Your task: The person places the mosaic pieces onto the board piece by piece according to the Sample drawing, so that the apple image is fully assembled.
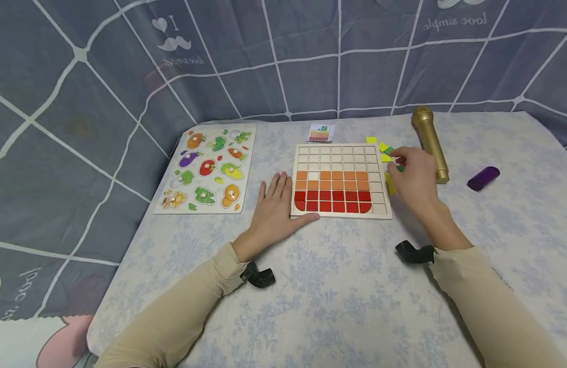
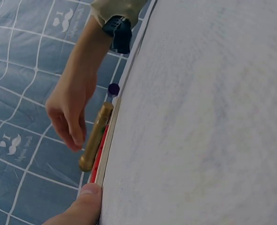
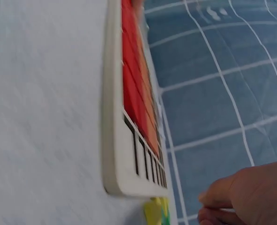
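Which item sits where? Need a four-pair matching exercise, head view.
1. Gold microphone-shaped object
2. Short purple cylinder
3. White vegetable-picture puzzle board
4. Small printed picture card

A. Left of the left hand
B. Just beyond the square wooden grid board
C. Farthest right of the four
D. Nearest of the four to the right hand

Pairs: 1-D; 2-C; 3-A; 4-B

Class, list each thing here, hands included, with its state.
Grid board: partly filled, top rows bare
Vegetable peg puzzle: lying flat
Picture card: face up
Gold microphone: lying down
Purple cylinder: on its side
Yellow pieces: loose
Left hand: fingers straight, touching grid board
Right hand: fingers bent, hold unclear
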Demonstrator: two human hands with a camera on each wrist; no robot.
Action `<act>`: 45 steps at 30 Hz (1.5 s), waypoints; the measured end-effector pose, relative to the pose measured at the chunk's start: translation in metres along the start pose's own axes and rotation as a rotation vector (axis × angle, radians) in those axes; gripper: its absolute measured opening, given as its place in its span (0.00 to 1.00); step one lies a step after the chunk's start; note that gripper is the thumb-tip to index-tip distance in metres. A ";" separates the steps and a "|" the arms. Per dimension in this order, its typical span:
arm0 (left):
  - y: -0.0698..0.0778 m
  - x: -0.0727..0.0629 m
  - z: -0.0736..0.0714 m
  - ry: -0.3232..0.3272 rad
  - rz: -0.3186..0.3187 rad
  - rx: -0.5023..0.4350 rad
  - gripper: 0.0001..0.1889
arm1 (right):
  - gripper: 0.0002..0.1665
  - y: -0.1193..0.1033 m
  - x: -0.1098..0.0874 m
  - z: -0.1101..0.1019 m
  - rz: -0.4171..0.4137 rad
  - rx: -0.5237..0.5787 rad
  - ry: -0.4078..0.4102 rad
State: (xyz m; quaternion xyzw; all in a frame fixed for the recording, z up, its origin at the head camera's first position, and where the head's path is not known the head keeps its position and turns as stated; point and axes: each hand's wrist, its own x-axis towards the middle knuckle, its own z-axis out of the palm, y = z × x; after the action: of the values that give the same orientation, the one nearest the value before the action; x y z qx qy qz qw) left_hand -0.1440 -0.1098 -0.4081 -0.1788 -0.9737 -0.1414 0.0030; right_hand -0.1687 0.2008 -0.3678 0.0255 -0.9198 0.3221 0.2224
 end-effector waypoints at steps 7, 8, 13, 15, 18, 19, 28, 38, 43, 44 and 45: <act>0.000 0.000 0.001 -0.003 0.000 -0.001 0.64 | 0.17 0.025 0.005 -0.024 0.073 -0.093 -0.006; 0.000 0.000 0.001 -0.005 -0.001 -0.001 0.64 | 0.17 0.028 0.005 -0.027 0.083 -0.103 -0.018; 0.001 0.000 0.000 -0.008 -0.005 -0.001 0.64 | 0.16 0.036 0.004 -0.029 0.110 -0.163 -0.062; 0.001 -0.001 -0.001 -0.006 -0.007 -0.003 0.64 | 0.16 0.038 0.004 -0.028 0.118 -0.181 -0.080; 0.002 -0.001 -0.001 -0.007 -0.007 0.000 0.64 | 0.15 0.040 0.004 -0.026 0.123 -0.198 -0.099; 0.002 -0.001 -0.001 -0.007 -0.006 0.000 0.64 | 0.15 0.041 0.005 -0.025 0.127 -0.202 -0.102; 0.001 0.001 0.000 -0.009 -0.002 0.000 0.64 | 0.15 0.044 0.005 -0.025 0.164 -0.214 -0.131; 0.001 0.001 -0.001 -0.006 0.001 -0.001 0.64 | 0.13 0.043 0.004 -0.019 0.136 -0.193 -0.130; 0.000 0.001 -0.001 -0.008 0.002 -0.002 0.64 | 0.17 0.044 0.005 -0.018 0.119 -0.179 -0.135; 0.000 0.001 0.000 -0.009 0.001 0.000 0.64 | 0.17 0.043 0.005 -0.018 0.115 -0.179 -0.142; 0.000 0.001 0.000 -0.012 -0.001 0.002 0.64 | 0.18 0.043 0.006 -0.017 0.111 -0.183 -0.151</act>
State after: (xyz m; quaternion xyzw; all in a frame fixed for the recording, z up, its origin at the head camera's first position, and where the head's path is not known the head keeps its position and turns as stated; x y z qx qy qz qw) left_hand -0.1447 -0.1097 -0.4076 -0.1792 -0.9739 -0.1393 -0.0026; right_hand -0.1753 0.2459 -0.3783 -0.0217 -0.9595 0.2460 0.1357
